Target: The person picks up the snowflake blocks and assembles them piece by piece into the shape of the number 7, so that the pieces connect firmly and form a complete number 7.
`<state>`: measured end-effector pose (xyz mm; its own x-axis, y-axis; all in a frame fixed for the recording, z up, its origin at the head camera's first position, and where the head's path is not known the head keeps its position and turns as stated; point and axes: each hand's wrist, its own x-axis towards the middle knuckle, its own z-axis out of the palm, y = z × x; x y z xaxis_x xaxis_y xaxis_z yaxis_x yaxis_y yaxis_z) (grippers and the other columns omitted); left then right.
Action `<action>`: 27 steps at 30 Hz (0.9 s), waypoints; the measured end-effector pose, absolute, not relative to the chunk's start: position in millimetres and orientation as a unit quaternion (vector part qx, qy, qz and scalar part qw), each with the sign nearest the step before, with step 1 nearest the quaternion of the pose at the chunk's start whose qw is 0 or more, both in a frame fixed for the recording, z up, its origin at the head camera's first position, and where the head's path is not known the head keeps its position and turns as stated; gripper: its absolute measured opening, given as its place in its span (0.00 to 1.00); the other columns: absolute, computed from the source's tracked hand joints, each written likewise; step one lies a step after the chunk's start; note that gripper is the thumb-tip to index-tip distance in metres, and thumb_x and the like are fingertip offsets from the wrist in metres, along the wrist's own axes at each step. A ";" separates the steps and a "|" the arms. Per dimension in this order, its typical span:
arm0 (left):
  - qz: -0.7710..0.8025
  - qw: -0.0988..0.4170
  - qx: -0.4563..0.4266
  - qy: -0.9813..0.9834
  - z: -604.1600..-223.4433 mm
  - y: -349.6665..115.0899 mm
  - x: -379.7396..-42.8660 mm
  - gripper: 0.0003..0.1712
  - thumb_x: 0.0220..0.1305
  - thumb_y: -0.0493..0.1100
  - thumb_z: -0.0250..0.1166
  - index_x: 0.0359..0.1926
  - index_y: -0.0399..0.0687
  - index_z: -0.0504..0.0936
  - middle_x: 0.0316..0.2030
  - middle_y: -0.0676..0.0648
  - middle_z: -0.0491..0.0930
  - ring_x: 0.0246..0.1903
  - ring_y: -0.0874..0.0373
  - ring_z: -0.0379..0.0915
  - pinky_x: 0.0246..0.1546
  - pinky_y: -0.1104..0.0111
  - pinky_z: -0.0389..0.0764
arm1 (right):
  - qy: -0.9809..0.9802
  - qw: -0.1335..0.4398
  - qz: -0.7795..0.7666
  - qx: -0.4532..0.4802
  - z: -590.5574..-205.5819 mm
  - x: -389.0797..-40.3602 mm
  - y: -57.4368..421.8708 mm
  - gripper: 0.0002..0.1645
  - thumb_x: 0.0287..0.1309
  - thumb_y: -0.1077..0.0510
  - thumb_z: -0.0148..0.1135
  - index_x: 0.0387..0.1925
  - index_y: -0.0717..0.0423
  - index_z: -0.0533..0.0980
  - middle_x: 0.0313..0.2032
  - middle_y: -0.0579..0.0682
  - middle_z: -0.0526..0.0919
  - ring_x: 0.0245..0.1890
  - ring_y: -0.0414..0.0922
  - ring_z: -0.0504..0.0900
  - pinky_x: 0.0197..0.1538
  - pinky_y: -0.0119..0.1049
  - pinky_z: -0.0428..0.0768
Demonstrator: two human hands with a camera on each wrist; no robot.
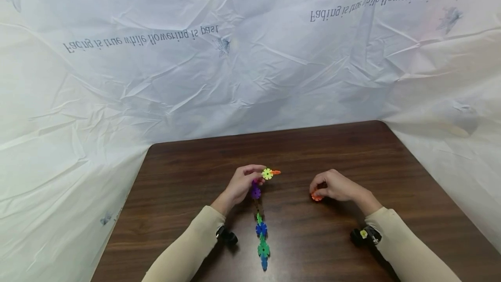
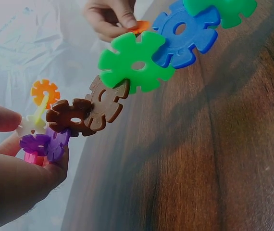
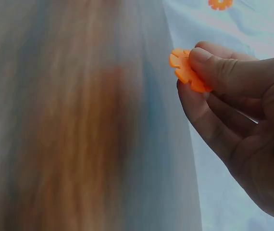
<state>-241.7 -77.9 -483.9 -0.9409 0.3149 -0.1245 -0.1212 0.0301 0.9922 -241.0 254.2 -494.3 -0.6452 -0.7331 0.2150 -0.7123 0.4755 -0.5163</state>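
My left hand (image 1: 239, 184) grips a chain of interlocking flower-shaped plastic discs near its far end, by the pink, purple and white discs. Beyond the fingers, a yellow disc (image 1: 267, 174) and an orange disc (image 2: 44, 91) stick out to the right. From the hand the chain runs back toward me through purple discs (image 1: 256, 192), brown discs (image 2: 74, 118), a light green disc (image 2: 127, 57), a blue disc (image 1: 261, 229) and a darker green disc (image 1: 264, 249). My right hand (image 1: 337, 186) pinches a loose orange disc (image 3: 185, 70) between thumb and fingers, apart from the chain.
A dark brown wooden table (image 1: 332, 151) lies under both hands. White printed sheeting (image 1: 250, 55) hangs behind it and along both sides. Black wrist cameras are strapped on the left wrist (image 1: 227, 236) and the right wrist (image 1: 365, 236).
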 end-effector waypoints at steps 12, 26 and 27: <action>0.690 0.156 0.065 0.704 -484.7 -78.8 -241.5 0.16 0.69 0.36 0.58 0.55 0.44 0.82 0.50 0.42 0.80 0.42 0.43 0.80 0.50 0.54 0.82 | 0.864 0.000 -0.306 -0.401 -482.4 -250.1 231.5 0.05 0.55 0.60 0.70 0.33 0.47 0.85 0.34 0.36 0.85 0.31 0.31 0.81 0.32 0.29 0.80; 0.690 0.155 0.074 0.703 -484.9 -80.1 -240.9 0.16 0.69 0.36 0.57 0.55 0.42 0.81 0.50 0.42 0.80 0.46 0.36 0.77 0.51 0.52 0.81 | 0.877 -0.004 -0.329 -0.349 -469.7 -255.3 208.1 0.09 0.59 0.58 0.68 0.42 0.46 0.85 0.41 0.43 0.86 0.34 0.35 0.83 0.32 0.30 0.81; 0.691 0.155 0.075 0.702 -484.8 -80.1 -240.9 0.16 0.69 0.36 0.57 0.55 0.42 0.81 0.50 0.42 0.80 0.46 0.35 0.76 0.51 0.51 0.81 | 0.876 -0.001 -0.335 -0.347 -469.0 -255.5 206.6 0.09 0.59 0.59 0.67 0.42 0.46 0.84 0.41 0.43 0.86 0.33 0.36 0.83 0.32 0.30 0.81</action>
